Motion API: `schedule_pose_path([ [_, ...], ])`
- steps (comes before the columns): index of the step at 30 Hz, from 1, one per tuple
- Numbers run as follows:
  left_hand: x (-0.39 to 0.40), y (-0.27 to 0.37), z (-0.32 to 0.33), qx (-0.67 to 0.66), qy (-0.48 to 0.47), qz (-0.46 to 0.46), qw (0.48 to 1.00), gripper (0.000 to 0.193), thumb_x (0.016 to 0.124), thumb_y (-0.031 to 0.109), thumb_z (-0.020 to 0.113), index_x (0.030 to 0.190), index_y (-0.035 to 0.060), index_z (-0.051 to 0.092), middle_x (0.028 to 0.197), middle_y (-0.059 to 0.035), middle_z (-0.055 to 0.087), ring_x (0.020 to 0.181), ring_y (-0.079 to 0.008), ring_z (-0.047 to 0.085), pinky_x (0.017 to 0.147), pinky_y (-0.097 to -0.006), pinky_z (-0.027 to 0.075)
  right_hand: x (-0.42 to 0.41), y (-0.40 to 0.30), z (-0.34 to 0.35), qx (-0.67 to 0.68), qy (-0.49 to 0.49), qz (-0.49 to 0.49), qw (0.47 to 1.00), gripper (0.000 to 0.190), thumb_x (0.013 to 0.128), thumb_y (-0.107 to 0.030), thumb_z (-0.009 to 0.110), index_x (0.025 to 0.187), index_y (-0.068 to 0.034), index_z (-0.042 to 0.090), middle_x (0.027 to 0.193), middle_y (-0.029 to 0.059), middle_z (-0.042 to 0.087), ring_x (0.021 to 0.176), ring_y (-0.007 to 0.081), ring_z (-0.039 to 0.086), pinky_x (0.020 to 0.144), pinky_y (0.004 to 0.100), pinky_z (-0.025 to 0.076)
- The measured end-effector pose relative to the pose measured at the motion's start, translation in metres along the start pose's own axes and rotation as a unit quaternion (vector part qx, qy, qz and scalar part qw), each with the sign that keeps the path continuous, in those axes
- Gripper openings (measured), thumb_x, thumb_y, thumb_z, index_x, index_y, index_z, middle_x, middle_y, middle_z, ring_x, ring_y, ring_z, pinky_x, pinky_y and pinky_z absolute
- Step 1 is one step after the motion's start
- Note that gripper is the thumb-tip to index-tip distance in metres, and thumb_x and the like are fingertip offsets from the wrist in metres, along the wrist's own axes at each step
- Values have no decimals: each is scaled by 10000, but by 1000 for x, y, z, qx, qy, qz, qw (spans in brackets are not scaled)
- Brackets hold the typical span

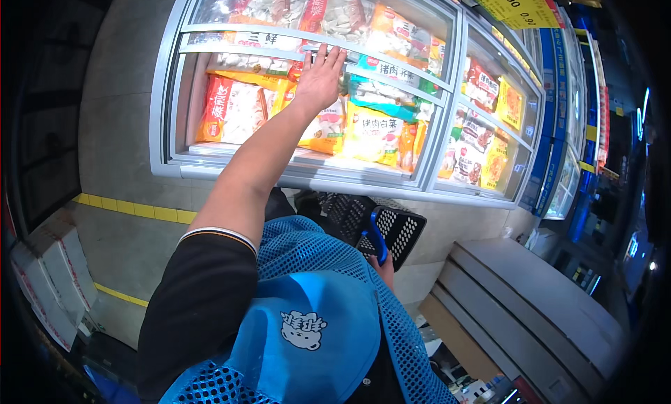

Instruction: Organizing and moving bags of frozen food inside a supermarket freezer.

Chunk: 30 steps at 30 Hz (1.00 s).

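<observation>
My left hand (320,81) reaches out palm down, fingers extended over the metal cross rail of a sliding glass lid (398,81) on a chest freezer (314,181). Its fingertips touch a handle (348,55) set in that rail. Under and around the hand lie bags of frozen dumplings: a red and white one (230,110), a yellow one (373,134) and a teal one (382,97). Low beside my body, my right hand (386,272) grips the blue handle (378,236) of a black perforated shopping basket (403,231). The basket's inside is mostly hidden.
Another freezer section (482,131) with bagged food adjoins on the right. A yellow price sign (516,3) hangs at the upper right. Grey stacked panels (524,299) stand at the lower right. White boxes (52,278) sit at the left, near yellow floor tape (133,208).
</observation>
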<state>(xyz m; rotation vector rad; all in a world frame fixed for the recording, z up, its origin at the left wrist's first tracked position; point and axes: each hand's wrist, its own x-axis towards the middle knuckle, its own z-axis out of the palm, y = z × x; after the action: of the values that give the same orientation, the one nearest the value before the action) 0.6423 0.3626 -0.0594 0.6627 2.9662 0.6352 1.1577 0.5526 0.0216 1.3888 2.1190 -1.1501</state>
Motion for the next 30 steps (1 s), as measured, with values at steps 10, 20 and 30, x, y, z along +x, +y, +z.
schedule_pose_path([
  [10, -24, -8, -7, 2, -66, 41, 997, 846, 878, 125, 678, 1633, 119, 296, 1661, -133, 363, 1558, -381, 282, 1263, -613, 197, 13, 20, 4, -114, 71, 32, 990, 620, 929, -258, 690, 1489, -84, 489, 1182, 267, 707, 1121, 450, 682, 964, 496, 531],
  [20, -104, 7, -19, -1, -114, 133, 985, 885, 832, 172, 729, 1607, 46, 320, 1628, -190, 373, 1512, -423, 317, 1244, -564, 267, 20, 28, -25, -99, 195, 101, 971, 459, 933, -249, 665, 1384, -205, 599, 1105, 211, 743, 1044, 423, 710, 914, 529, 553],
  [30, -193, 57, -8, 20, -145, 69, 987, 855, 829, 166, 736, 1571, -2, 346, 1595, -247, 378, 1500, -474, 297, 1250, -520, 282, 56, 92, -106, -42, 219, 72, 972, 397, 946, -366, 684, 1300, -189, 675, 1068, 209, 754, 1008, 439, 719, 887, 537, 567],
])
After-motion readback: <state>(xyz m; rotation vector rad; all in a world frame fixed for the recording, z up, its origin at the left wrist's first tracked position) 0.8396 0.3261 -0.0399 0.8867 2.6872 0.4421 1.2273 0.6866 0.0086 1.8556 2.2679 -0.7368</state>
